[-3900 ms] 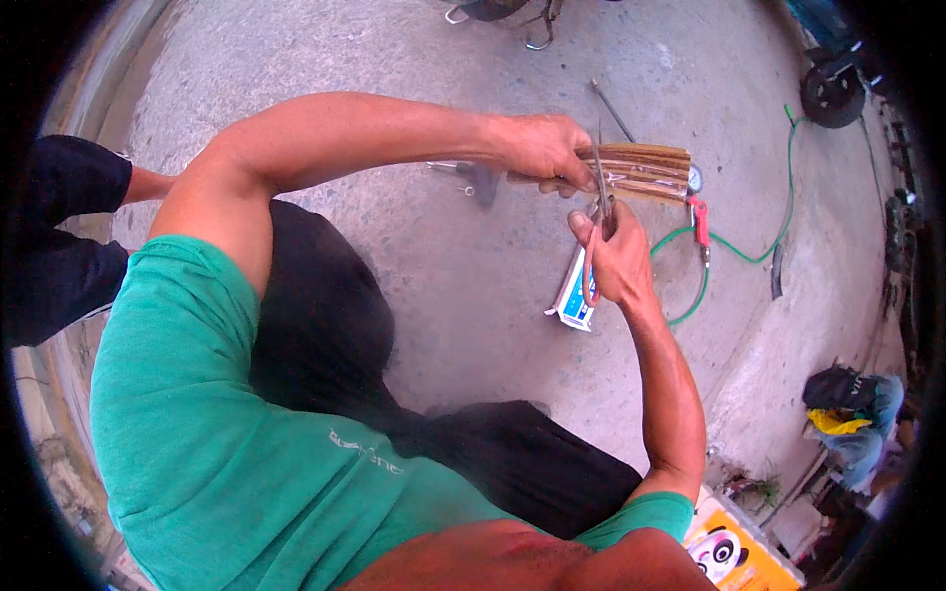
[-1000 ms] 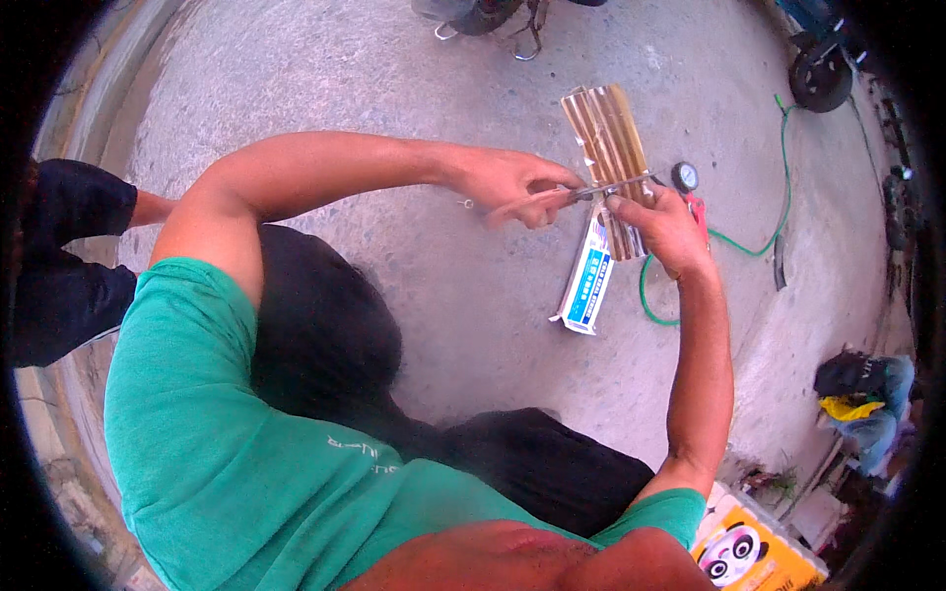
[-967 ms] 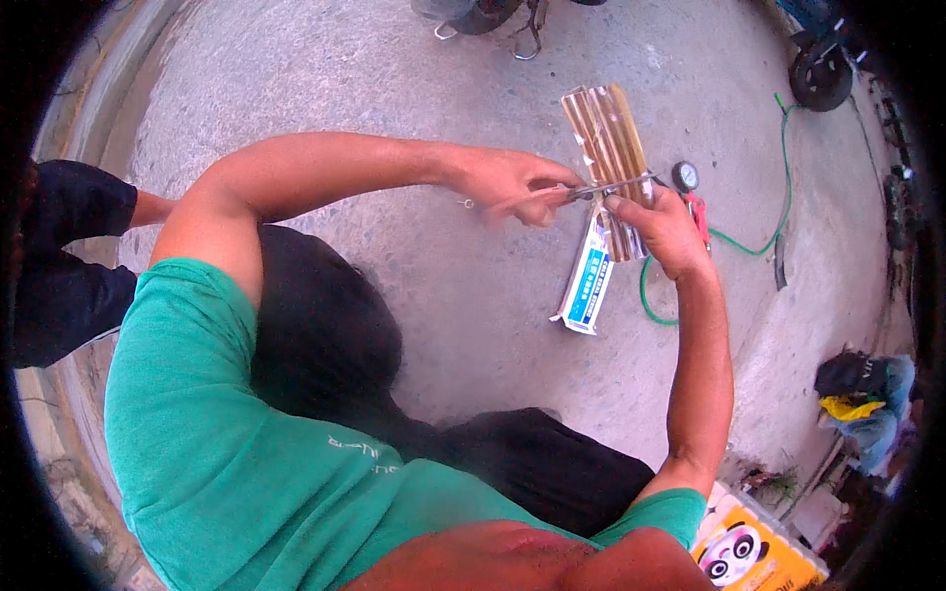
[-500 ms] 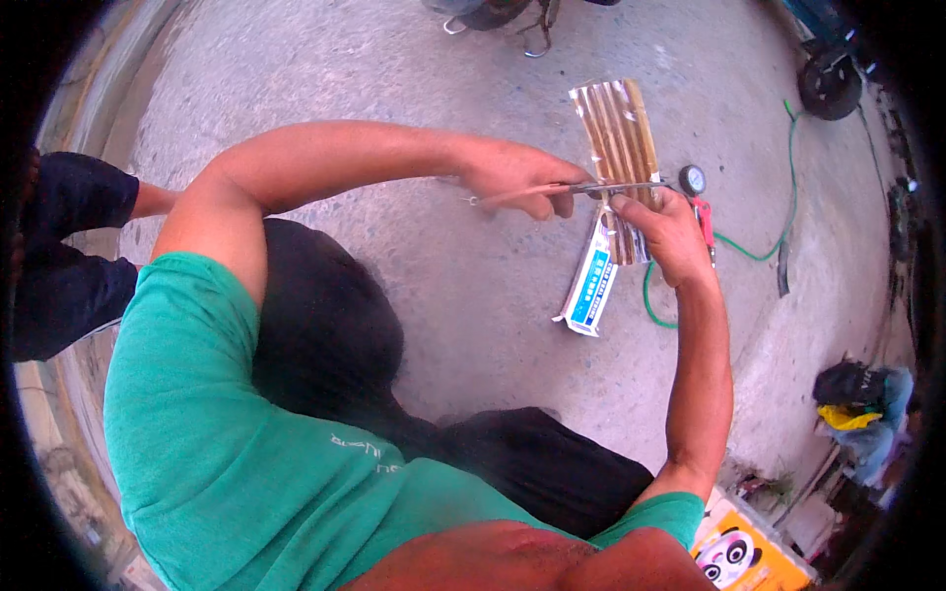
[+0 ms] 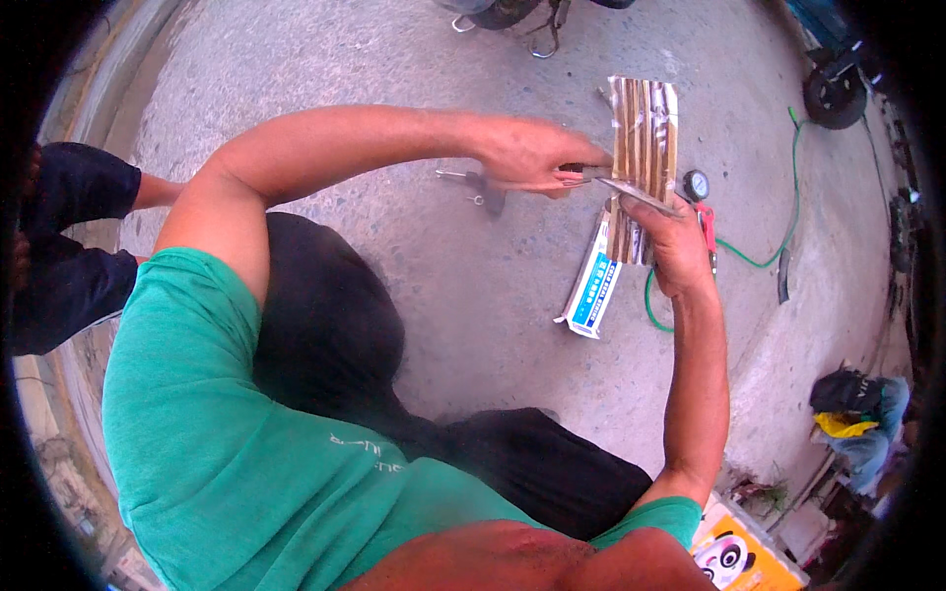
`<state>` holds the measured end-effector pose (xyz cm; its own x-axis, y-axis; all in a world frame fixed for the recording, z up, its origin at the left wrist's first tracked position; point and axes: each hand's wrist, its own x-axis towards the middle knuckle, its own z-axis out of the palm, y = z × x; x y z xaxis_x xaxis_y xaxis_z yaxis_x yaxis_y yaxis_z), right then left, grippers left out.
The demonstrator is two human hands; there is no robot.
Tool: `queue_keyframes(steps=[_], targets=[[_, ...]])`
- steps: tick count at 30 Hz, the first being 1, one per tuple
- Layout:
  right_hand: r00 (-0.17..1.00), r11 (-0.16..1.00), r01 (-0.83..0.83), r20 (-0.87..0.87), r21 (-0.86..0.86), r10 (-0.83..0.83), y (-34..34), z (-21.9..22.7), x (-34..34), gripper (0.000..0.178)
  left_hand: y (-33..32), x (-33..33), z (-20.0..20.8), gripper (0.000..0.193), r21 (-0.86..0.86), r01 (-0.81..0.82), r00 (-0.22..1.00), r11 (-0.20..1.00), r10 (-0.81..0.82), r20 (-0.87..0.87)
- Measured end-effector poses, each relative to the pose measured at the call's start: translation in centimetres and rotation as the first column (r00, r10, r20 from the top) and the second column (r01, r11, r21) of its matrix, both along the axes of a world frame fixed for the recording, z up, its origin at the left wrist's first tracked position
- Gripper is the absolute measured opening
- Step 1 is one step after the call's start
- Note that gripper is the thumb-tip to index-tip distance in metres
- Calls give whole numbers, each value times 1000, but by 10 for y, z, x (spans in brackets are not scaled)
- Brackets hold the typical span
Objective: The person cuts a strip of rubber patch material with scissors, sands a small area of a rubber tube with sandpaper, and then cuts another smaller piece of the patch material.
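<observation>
My left hand (image 5: 537, 156) is closed around a slim metal tool (image 5: 639, 193) that looks like scissors; its grip is mostly hidden by the fingers. The blade slants across the front of a flat sheet of brown tire repair strips (image 5: 644, 128) in clear film. My right hand (image 5: 674, 241) grips the lower part of that sheet, thumb in front, close to the blade. Just below, a white and blue narrow box (image 5: 589, 295) lies on the concrete, its upper end partly covered by the sheet.
Beside my right hand lies a pressure gauge (image 5: 697, 184) with a red handle and green hose (image 5: 759, 262). Keys (image 5: 477, 187) are on the ground near my left wrist. A wheel (image 5: 834, 94) stands far right; another person's legs (image 5: 84, 227) are at left.
The sheet has shifted right and stands straighter. The tool's blade now tilts down to the right instead of lying level. My left hand has moved slightly right, uncovering the keys.
</observation>
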<state>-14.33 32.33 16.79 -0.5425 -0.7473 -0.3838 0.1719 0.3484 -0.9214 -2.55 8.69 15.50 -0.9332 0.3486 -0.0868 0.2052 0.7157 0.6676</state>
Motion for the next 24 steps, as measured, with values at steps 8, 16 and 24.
queue_keyframes(steps=[8,16,24], targets=[[976,998,-32,-213,53,43,-3,13,10,28,4,5,16,34,-83,39,998,996,-42,-39],[965,998,20,-260,-52,-33,-5,11,19,25,6,0,20,30,-145,60,996,988,-69,-62],[945,996,71,-315,-55,-85,-7,10,30,25,1,1,19,22,-182,121,976,976,-151,-158]])
